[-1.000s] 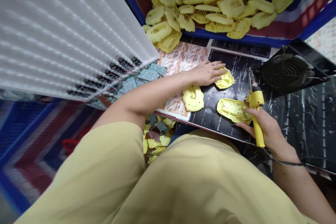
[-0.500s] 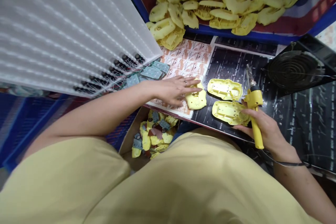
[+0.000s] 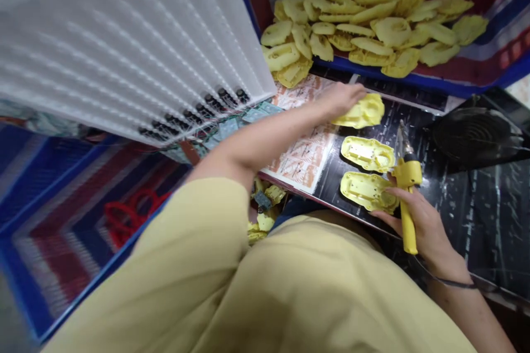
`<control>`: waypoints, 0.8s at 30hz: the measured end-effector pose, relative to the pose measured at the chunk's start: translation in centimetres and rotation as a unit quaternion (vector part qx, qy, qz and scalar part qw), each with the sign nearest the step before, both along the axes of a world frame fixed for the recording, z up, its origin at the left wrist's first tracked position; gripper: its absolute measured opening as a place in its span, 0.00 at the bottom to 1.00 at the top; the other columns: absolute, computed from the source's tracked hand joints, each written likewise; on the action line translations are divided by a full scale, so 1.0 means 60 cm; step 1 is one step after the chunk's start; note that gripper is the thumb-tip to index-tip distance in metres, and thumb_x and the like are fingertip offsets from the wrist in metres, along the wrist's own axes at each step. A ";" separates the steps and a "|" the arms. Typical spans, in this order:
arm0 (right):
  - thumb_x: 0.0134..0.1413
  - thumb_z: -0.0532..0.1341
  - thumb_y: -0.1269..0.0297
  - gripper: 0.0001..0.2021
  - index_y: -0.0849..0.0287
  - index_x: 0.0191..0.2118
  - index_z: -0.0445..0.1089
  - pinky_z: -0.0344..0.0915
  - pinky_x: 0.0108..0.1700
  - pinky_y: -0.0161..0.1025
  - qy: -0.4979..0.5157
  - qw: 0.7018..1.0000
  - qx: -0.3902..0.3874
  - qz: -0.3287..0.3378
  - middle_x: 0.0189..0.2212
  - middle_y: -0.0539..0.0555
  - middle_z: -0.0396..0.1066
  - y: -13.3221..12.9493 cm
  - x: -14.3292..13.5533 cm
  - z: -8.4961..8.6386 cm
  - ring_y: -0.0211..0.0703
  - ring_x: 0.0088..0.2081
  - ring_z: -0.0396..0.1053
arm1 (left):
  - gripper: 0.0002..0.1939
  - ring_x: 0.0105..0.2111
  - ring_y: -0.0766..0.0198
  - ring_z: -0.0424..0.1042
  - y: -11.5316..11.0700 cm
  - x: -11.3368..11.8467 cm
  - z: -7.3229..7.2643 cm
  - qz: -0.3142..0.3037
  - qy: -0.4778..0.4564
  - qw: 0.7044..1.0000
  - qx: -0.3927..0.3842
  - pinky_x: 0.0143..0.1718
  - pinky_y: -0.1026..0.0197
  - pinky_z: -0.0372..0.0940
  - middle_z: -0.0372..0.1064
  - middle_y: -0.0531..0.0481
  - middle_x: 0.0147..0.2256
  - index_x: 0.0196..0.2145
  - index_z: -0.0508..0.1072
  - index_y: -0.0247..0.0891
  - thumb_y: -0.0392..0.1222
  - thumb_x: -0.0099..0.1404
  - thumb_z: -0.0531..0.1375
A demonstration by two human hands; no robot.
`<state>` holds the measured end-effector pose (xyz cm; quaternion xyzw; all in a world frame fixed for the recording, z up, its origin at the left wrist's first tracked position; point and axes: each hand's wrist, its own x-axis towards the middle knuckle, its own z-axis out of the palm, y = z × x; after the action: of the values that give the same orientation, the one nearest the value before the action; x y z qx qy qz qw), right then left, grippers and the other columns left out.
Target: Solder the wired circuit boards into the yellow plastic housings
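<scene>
My left hand (image 3: 343, 98) is closed on the edge of a yellow plastic shell (image 3: 367, 111), which is tilted above the far part of the bench. In front of it, two more yellow shells lie with their hollow insides up, a farther one (image 3: 366, 153) and a nearer one (image 3: 360, 188). My right hand (image 3: 422, 220) grips a yellow-handled soldering iron (image 3: 408, 176), its metal tip pointing away from me. The thumb and fingers of that hand also reach the right end of the nearer shell.
A blue-rimmed crate holds a heap of yellow shells (image 3: 372, 11) at the back. A black fan (image 3: 476, 127) stands right. At left are a white ribbed panel (image 3: 144, 49), teal circuit boards (image 3: 232, 127) and a striped crate (image 3: 83, 231) with red loops (image 3: 132, 212).
My left hand, earlier spread over a shell on the printed sheet, has closed on a shell and moved away and right. My right hand keeps the soldering iron. The view has shifted.
</scene>
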<state>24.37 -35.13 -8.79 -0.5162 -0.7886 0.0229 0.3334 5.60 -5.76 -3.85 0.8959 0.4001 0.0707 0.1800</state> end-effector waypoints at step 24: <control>0.69 0.71 0.55 0.25 0.55 0.67 0.73 0.80 0.55 0.44 -0.007 0.987 0.126 -0.101 0.54 0.57 0.83 -0.005 0.019 -0.039 0.51 0.44 0.85 | 0.56 0.83 0.40 0.27 -0.069 -0.417 0.271 0.376 0.210 0.856 0.286 0.82 0.40 0.19 0.27 0.37 0.84 0.83 0.34 0.31 0.67 0.75 0.55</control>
<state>25.49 -35.44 -11.11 -0.5475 -0.7311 -0.1141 0.3907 -19.39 -9.88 12.44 0.6831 0.6966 0.0544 -0.2125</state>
